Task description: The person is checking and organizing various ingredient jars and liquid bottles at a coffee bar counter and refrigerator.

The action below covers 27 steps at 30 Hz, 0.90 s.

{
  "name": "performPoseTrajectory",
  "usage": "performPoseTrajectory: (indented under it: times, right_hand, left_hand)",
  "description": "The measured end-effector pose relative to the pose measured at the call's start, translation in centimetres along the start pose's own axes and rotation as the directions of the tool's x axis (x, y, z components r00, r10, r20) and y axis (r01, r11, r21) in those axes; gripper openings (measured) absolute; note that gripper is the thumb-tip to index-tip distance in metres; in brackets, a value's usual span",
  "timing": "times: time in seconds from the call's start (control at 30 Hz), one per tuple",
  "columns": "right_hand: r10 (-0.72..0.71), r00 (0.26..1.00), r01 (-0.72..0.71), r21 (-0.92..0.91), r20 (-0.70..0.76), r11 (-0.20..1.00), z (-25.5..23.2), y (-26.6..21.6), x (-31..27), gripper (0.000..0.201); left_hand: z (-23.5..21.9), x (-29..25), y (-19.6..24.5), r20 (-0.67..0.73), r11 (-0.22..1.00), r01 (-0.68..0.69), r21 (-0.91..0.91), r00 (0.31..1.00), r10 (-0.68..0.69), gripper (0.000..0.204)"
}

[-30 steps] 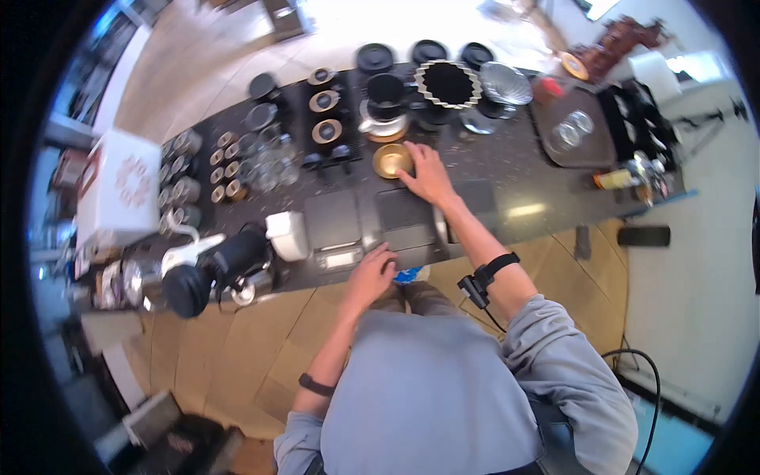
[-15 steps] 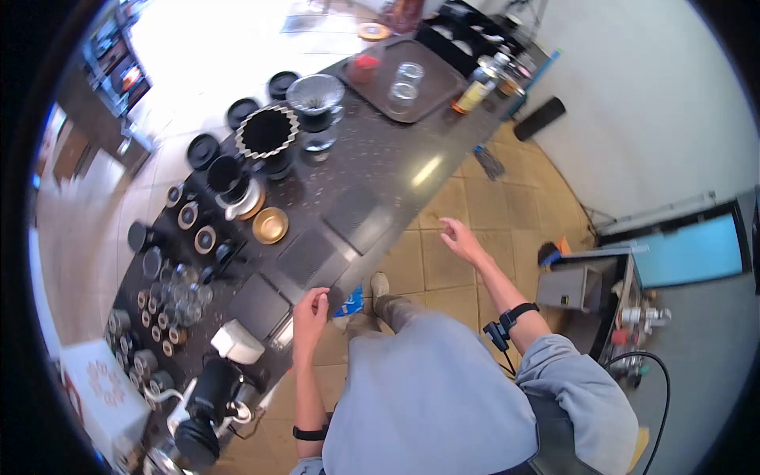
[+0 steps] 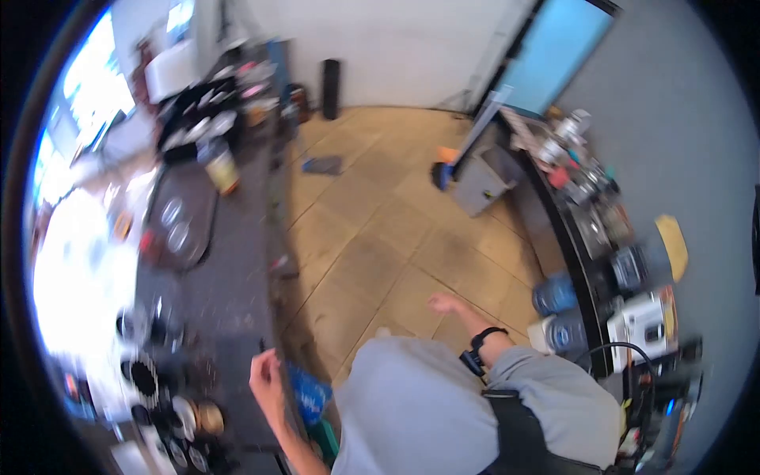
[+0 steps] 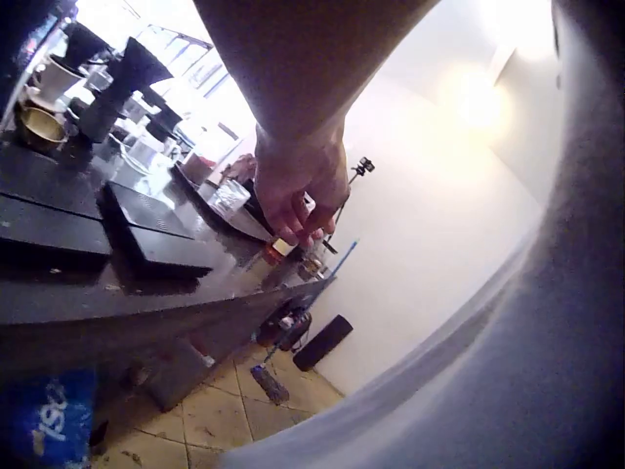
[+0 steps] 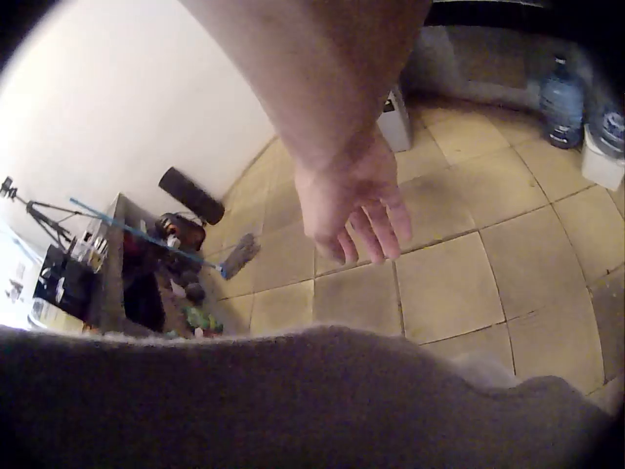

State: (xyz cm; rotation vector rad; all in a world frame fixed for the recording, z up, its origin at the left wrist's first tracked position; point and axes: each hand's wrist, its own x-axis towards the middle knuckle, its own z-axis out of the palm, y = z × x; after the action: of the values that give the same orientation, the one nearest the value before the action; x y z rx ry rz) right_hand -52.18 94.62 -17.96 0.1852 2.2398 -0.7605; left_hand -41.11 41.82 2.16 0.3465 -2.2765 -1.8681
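Note:
My left hand (image 3: 267,381) hangs over the edge of the dark counter (image 3: 237,305), fingers loosely bent and holding nothing. In the left wrist view a gold bowl (image 4: 41,129) stands on the counter behind the flat black scales (image 4: 151,230), well away from that hand. My right hand (image 3: 448,303) is out over the tiled floor (image 3: 380,214), touching nothing. Its fingers (image 5: 373,232) hang relaxed in the right wrist view.
A brown tray (image 3: 204,237) with glasses and a bottle (image 3: 218,168) sit farther along the counter. On the right runs a second counter (image 3: 566,237), with blue water jugs (image 3: 554,294) beside it. A grey bin (image 3: 479,186) and a mop head (image 3: 323,165) are on the floor.
My right hand has left the gold bowl and swung out over the floor. My body and view have turned right, toward the second counter. The left hand stays by the first counter's edge.

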Motion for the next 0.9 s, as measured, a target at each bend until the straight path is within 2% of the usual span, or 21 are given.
performPoseTrajectory:
  times: [0.03, 0.07, 0.13, 0.17, 0.23, 0.27, 0.33, 0.4, 0.47, 0.53, 0.6, 0.63, 0.7, 0.73, 0.77, 0.8, 0.87, 0.9]
  right_hand:
    - [-0.060, 0.998, 0.059, -0.053, -0.015, 0.997, 0.5, 3.1, 1.1, 0.037]
    - [-0.041, 0.997, 0.040, -0.003, -0.059, 0.999, 0.0, 4.4, 0.3, 0.037]
    - [-0.044, 0.980, 0.074, 0.148, -0.196, 0.986, -0.4, 4.7, -0.7, 0.035]
    - [-0.036, 0.977, 0.077, 0.189, -0.212, 0.979, -0.9, 5.1, -0.4, 0.035]
    - [0.075, 0.994, -0.059, 0.181, -0.085, 0.982, -2.9, 7.3, -0.4, 0.029]
    - [0.086, 0.992, -0.065, 0.215, -0.089, 0.974, -3.7, 8.7, -0.4, 0.029]
    - [0.233, 0.969, -0.161, 0.519, -0.077, 0.840, -5.1, 10.3, -2.5, 0.026]
    - [0.247, 0.962, -0.127, 0.608, -0.117, 0.784, -6.7, 12.1, -4.4, 0.026]
    - [0.262, 0.952, -0.084, 0.686, -0.159, 0.723, -7.4, 14.5, -6.0, 0.025]
    - [0.398, 0.882, -0.133, 0.678, -0.252, 0.723, -6.7, 17.9, -7.1, 0.026]
    - [0.413, 0.860, -0.098, 0.697, -0.300, 0.710, -5.1, 20.1, -8.8, 0.026]
    - [0.414, 0.839, -0.065, 0.691, -0.352, 0.720, -4.2, 21.2, -10.0, 0.026]
    - [0.442, 0.796, 0.040, 0.763, -0.415, 0.645, 2.3, 27.2, -8.1, 0.025]
    - [0.451, 0.803, -0.077, 0.684, -0.389, 0.726, 3.0, 26.9, -9.3, 0.026]
    - [0.465, 0.809, -0.193, 0.587, -0.358, 0.787, 3.6, 26.6, -10.4, 0.027]
    - [0.481, 0.803, -0.199, 0.603, -0.352, 0.773, 5.4, 27.2, -10.6, 0.027]
    - [0.451, 0.886, -0.264, 0.685, -0.105, 0.679, 8.5, 28.7, -10.7, 0.029]
    - [0.462, 0.882, -0.275, 0.690, -0.097, 0.670, 7.2, 27.8, -11.5, 0.029]
  left_hand:
    - [1.1, 1.3, -0.2, 0.048, 1.000, 0.010, -0.020, 0.999, -0.009, 0.016]
    - [3.1, 2.7, 0.5, 0.108, 1.000, -0.023, -0.014, 0.994, 0.024, 0.016]
    - [6.7, 5.0, 2.5, 0.121, 0.998, 0.013, 0.068, 0.992, -0.022, 0.017]
    - [8.7, 6.4, 3.5, 0.156, 0.996, 0.002, 0.091, 0.988, -0.016, 0.017]
    - [12.9, 9.4, 3.5, 0.239, 0.996, -0.010, 0.093, 0.971, -0.012, 0.018]
    - [15.6, 10.7, 4.0, 0.286, 0.993, -0.026, 0.117, 0.958, -0.009, 0.018]
    - [20.1, 13.5, 3.4, 0.386, 0.995, -0.053, 0.082, 0.923, 0.018, 0.019]
    - [25.0, 16.1, 2.6, 0.482, 0.995, -0.086, 0.046, 0.874, 0.053, 0.019]
    - [29.8, 18.1, 1.9, 0.614, 0.995, -0.087, -0.043, 0.784, 0.095, 0.020]
    - [34.2, 19.5, 0.7, 0.683, 0.992, -0.123, 0.043, 0.728, 0.060, 0.022]
    - [37.7, 21.1, -2.0, 0.807, 0.989, -0.121, 0.085, 0.591, 0.003, 0.023]
    - [39.3, 21.8, -3.7, 0.819, 0.987, -0.130, 0.090, 0.573, 0.001, 0.023]
    - [41.1, 23.3, -8.3, 0.900, 0.990, -0.116, 0.081, 0.436, -0.023, 0.023]
    - [41.6, 24.6, -10.8, 0.909, 0.989, -0.124, 0.081, 0.417, -0.022, 0.023]
    - [41.6, 25.7, -13.5, 0.912, 0.976, -0.053, 0.212, 0.368, -0.178, 0.018]
    - [41.4, 26.9, -16.1, 0.891, 0.938, 0.010, 0.348, 0.309, -0.333, 0.015]
    - [40.8, 29.4, -20.9, 0.772, 0.777, 0.391, 0.493, 0.216, -0.598, 0.017]
    - [40.7, 29.2, -20.1, 0.712, 0.747, 0.303, 0.592, 0.238, -0.660, 0.017]
